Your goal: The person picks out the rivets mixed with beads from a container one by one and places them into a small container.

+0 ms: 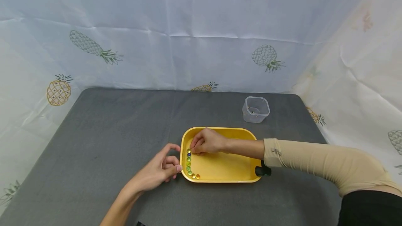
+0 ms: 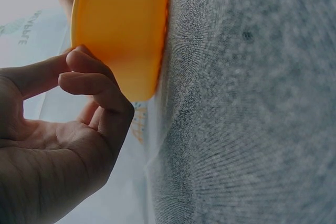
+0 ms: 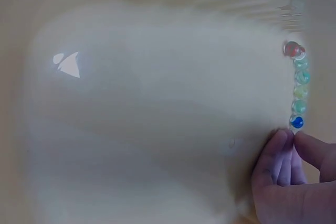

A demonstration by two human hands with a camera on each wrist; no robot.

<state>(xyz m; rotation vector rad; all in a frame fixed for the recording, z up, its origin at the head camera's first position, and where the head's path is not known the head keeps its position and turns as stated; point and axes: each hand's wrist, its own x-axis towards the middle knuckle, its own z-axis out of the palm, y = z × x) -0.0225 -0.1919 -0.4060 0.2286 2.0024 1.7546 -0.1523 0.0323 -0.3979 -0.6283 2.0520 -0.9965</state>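
A yellow tray (image 1: 226,168) lies on the grey table. Along its left inner wall runs a curved row of small glass marbles, among them a blue marble (image 1: 189,155), green marbles (image 1: 188,164) and amber marbles (image 1: 197,176). My right hand (image 1: 208,141) reaches into the tray and pinches a yellow-green marble (image 1: 188,150) at the row's far end, beside the blue one. In the right wrist view the fingertips mostly hide that marble. Outside the tray's left side, my left hand (image 1: 160,170) touches the rim with its fingertips, fingers loosely bent.
Behind the tray stands a clear plastic container (image 1: 255,110) with a few small bits inside. A dark object (image 1: 263,170) shows at the tray's right end, under the right forearm. A pineapple-print curtain (image 1: 188,51) hangs behind the table.
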